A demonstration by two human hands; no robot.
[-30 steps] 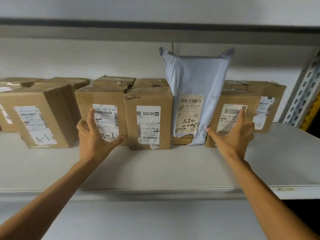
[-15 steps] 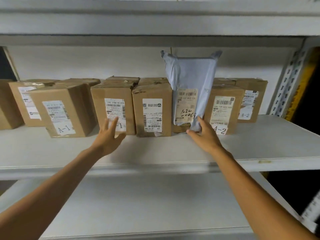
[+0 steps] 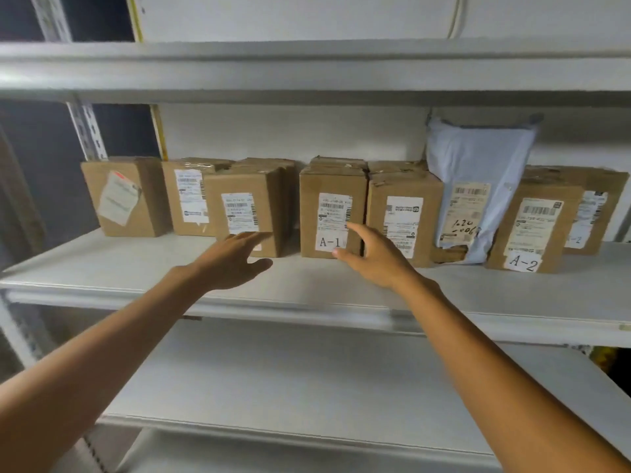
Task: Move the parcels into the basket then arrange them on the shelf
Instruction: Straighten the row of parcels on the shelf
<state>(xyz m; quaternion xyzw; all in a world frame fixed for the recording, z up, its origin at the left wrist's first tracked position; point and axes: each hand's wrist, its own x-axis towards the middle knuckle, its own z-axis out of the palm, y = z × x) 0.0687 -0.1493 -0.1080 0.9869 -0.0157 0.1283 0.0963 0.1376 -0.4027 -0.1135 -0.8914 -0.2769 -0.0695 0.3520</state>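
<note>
Our left hand (image 3: 228, 262) is open and holds nothing, fingertips at the lower front of a cardboard parcel (image 3: 244, 199). Our right hand (image 3: 374, 259) is spread and empty, fingertips on the A-1 parcel (image 3: 309, 213). Both parcels stand on the shelf (image 3: 478, 295).

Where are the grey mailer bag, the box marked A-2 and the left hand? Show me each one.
grey mailer bag (image 3: 478, 169), head view, on its plain front above the label.
box marked A-2 (image 3: 534, 227), head view, on its white shipping label.
left hand (image 3: 228, 262), head view, on the back of the hand.
</note>
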